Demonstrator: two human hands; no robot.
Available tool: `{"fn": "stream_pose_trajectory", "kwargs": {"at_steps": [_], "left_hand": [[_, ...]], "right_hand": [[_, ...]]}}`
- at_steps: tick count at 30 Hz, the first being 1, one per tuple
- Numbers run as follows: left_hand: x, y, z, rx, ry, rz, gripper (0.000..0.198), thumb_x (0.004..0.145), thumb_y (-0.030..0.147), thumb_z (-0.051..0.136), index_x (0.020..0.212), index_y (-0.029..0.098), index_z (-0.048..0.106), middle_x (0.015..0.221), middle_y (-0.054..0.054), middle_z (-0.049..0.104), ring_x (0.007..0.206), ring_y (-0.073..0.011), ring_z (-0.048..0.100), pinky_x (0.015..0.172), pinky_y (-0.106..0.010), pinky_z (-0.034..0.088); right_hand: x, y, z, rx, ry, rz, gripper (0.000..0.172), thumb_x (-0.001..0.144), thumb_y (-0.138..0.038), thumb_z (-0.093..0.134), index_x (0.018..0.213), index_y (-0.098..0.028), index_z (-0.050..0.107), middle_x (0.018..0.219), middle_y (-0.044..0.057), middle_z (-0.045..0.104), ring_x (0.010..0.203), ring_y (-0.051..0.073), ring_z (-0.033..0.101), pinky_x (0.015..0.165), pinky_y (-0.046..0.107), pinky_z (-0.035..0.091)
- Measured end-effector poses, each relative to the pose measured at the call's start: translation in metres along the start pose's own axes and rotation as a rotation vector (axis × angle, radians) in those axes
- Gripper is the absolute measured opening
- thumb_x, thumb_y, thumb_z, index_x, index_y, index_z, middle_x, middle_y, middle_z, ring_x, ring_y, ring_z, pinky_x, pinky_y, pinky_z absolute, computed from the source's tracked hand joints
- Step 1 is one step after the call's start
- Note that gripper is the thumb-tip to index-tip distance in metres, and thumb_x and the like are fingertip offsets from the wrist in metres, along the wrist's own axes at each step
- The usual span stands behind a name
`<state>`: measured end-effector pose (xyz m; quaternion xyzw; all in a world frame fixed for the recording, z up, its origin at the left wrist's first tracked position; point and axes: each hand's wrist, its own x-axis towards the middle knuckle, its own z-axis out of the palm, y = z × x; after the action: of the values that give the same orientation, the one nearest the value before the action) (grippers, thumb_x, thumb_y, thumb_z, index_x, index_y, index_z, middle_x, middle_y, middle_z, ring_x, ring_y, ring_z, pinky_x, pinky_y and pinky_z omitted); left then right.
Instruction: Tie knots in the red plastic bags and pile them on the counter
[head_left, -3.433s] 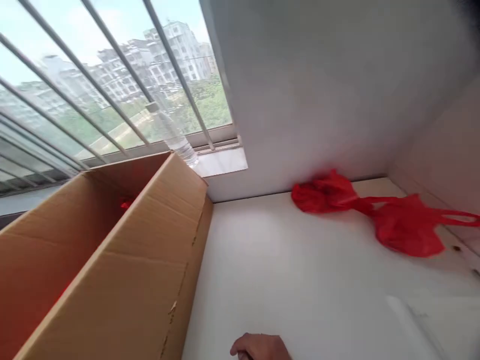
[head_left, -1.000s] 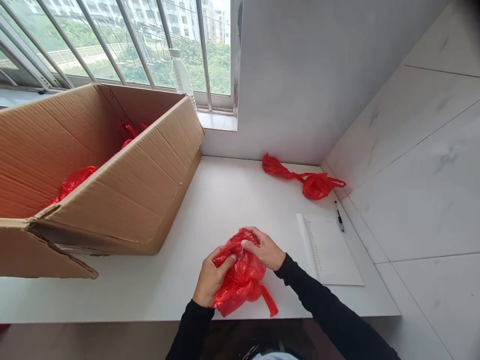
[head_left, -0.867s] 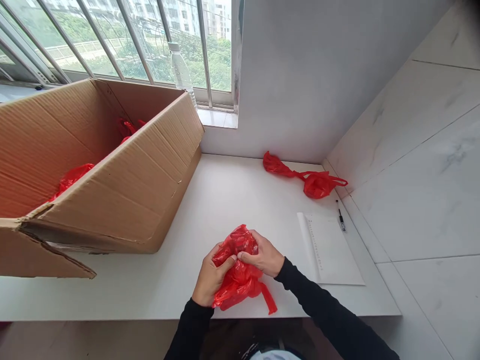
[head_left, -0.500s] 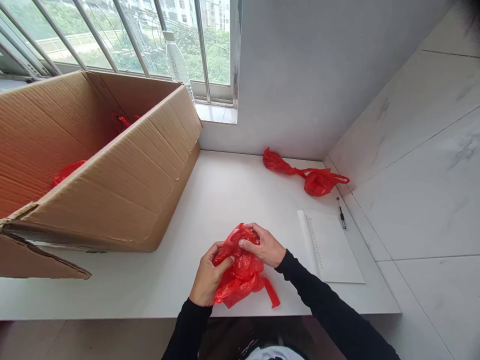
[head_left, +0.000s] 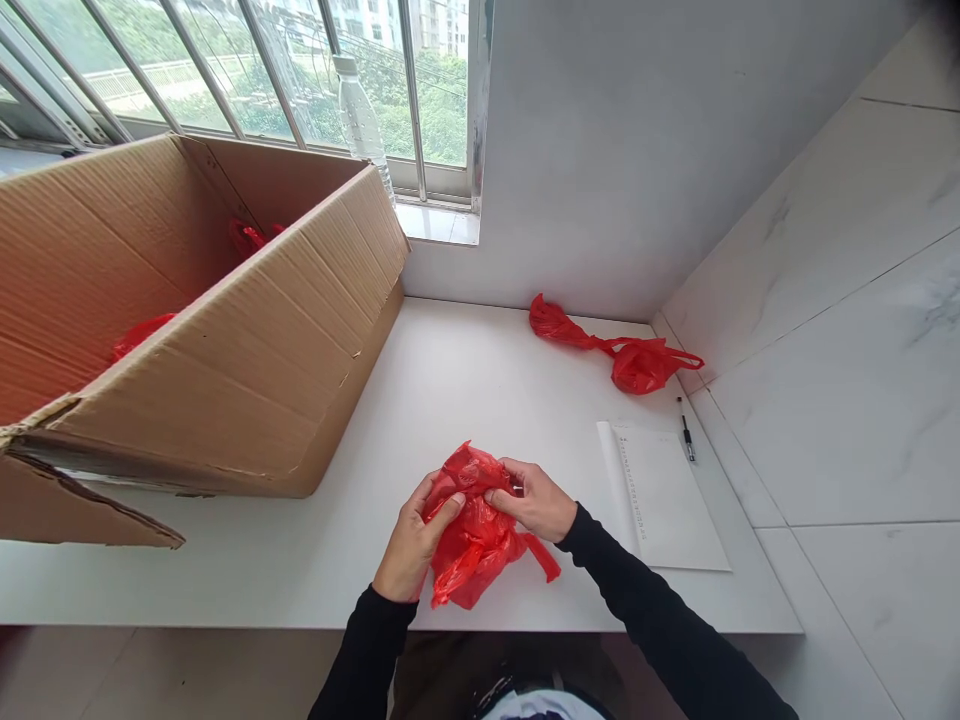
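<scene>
A crumpled red plastic bag (head_left: 480, 535) is held between my two hands above the front of the white table (head_left: 450, 370). My left hand (head_left: 414, 540) grips its left side, thumb on top and fingers underneath. On the upper right of the bag, my right hand (head_left: 536, 498) pinches the film between thumb and fingers. One strip of the bag, like a handle, sticks out to the lower right. Whether anything is inside the bag cannot be made out.
A large open cardboard box (head_left: 247, 370) stands at left, with red plastic partly visible inside. More knotted red plastic bags (head_left: 641, 365) lie at the back right. A notebook (head_left: 667, 495) and a pen (head_left: 686, 432) lie at right. A clear bottle (head_left: 361, 120) stands by the barred window.
The bag's upper part has been spread flatter and wider between my hands. My right hand has shifted slightly downward, and the view has moved a little.
</scene>
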<state>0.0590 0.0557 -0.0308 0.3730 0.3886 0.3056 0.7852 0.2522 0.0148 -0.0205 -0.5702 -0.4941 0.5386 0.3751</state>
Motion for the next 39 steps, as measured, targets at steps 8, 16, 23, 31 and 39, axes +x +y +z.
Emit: {"fn": "stream_pose_trajectory", "kwargs": {"at_steps": [8, 16, 23, 31, 39], "left_hand": [[-0.005, 0.007, -0.004, 0.174, -0.119, -0.009, 0.045, 0.082, 0.033, 0.074, 0.123, 0.022, 0.060, 0.123, -0.011, 0.068, 0.106, -0.0275, 0.067, 0.088, -0.037, 0.054], [-0.002, -0.010, -0.014, 0.061, 0.015, -0.018, 0.037, 0.075, 0.039, 0.078, 0.104, 0.017, 0.072, 0.097, -0.009, 0.076, 0.092, -0.0298, 0.070, 0.075, -0.035, 0.056], [-0.006, -0.009, -0.009, -0.031, 0.064, -0.102, 0.036, 0.080, 0.045, 0.070, 0.106, 0.020, 0.071, 0.103, -0.009, 0.075, 0.106, -0.0318, 0.066, 0.083, -0.037, 0.055], [-0.012, -0.012, -0.006, -0.210, 0.076, -0.108, 0.044, 0.074, 0.027, 0.076, 0.116, 0.022, 0.065, 0.118, -0.010, 0.071, 0.111, -0.0323, 0.065, 0.092, -0.041, 0.052], [-0.012, -0.016, 0.004, -0.273, -0.012, -0.121, 0.056, 0.083, 0.038, 0.070, 0.135, 0.027, 0.052, 0.138, -0.011, 0.059, 0.122, -0.0322, 0.058, 0.098, -0.048, 0.050]], "right_hand": [[0.007, -0.004, 0.006, 0.209, 0.097, 0.005, 0.025, 0.087, -0.042, 0.065, 0.098, -0.020, 0.064, 0.090, 0.001, 0.067, 0.080, 0.019, 0.064, 0.075, 0.033, 0.052], [0.005, 0.002, 0.001, 0.282, -0.059, 0.057, 0.053, 0.081, -0.044, 0.074, 0.123, -0.022, 0.052, 0.112, 0.006, 0.065, 0.099, 0.021, 0.063, 0.089, 0.038, 0.052], [0.007, 0.007, 0.005, 0.387, 0.047, 0.009, 0.043, 0.082, -0.046, 0.072, 0.114, -0.021, 0.058, 0.104, 0.005, 0.067, 0.096, 0.022, 0.065, 0.089, 0.039, 0.052], [-0.001, -0.001, -0.002, 0.464, -0.093, 0.109, 0.074, 0.082, -0.047, 0.073, 0.144, -0.027, 0.036, 0.122, 0.008, 0.066, 0.114, 0.024, 0.063, 0.101, 0.043, 0.048], [0.000, 0.016, 0.001, 0.379, 0.088, 0.142, 0.060, 0.080, -0.043, 0.074, 0.131, -0.022, 0.049, 0.106, 0.005, 0.072, 0.097, 0.023, 0.069, 0.093, 0.043, 0.053]]}}
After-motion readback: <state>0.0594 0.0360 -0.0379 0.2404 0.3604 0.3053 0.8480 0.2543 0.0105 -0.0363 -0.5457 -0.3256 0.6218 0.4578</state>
